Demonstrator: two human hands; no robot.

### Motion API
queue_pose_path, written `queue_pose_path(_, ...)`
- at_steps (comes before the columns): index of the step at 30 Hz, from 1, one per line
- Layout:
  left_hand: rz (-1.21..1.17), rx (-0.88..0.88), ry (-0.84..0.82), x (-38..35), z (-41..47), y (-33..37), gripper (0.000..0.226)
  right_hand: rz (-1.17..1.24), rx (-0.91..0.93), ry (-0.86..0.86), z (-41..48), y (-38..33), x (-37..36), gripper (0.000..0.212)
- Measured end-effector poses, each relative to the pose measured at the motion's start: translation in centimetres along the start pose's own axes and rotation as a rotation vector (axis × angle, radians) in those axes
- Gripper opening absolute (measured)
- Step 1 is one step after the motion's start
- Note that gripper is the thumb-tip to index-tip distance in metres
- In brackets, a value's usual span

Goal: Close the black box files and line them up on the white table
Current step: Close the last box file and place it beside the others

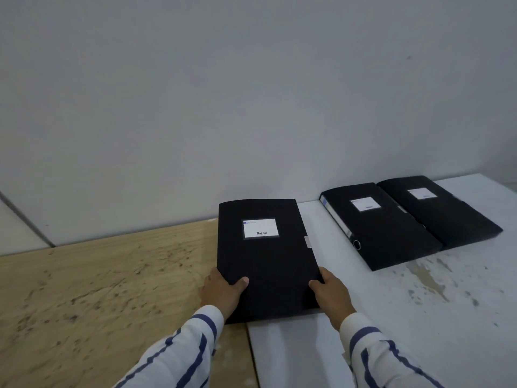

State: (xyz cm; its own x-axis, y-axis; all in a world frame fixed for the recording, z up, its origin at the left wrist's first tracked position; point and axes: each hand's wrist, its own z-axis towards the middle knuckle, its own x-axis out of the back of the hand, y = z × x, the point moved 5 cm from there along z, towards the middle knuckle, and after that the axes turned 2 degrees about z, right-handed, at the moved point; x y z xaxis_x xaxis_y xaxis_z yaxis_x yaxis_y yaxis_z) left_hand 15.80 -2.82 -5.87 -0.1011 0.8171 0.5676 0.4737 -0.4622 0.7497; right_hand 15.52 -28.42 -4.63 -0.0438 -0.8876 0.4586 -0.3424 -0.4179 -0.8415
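Observation:
A closed black box file [268, 259] with a white label lies flat in front of me, across the seam between the wooden surface and the white table [391, 303]. My left hand [223, 292] grips its near left corner, thumb on the lid. Its near right corner is held by my right hand [331, 294]. Two more closed black box files lie flat side by side at the back right of the white table: one [386, 231] with its spine and finger ring showing, the other [442, 211] touching it on the right.
A worn plywood surface [98, 289] adjoins the white table on the left. A plain grey wall [251, 93] stands right behind both. The white table has scuffed, stained patches [430, 278] at the right.

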Motion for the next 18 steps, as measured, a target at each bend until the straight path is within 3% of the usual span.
queue_pose_path(18,0.072,0.174,0.093,-12.5,2.4,7.1,0.067,-0.126,-0.039,-0.160,13.3,3.9,8.3,0.023)
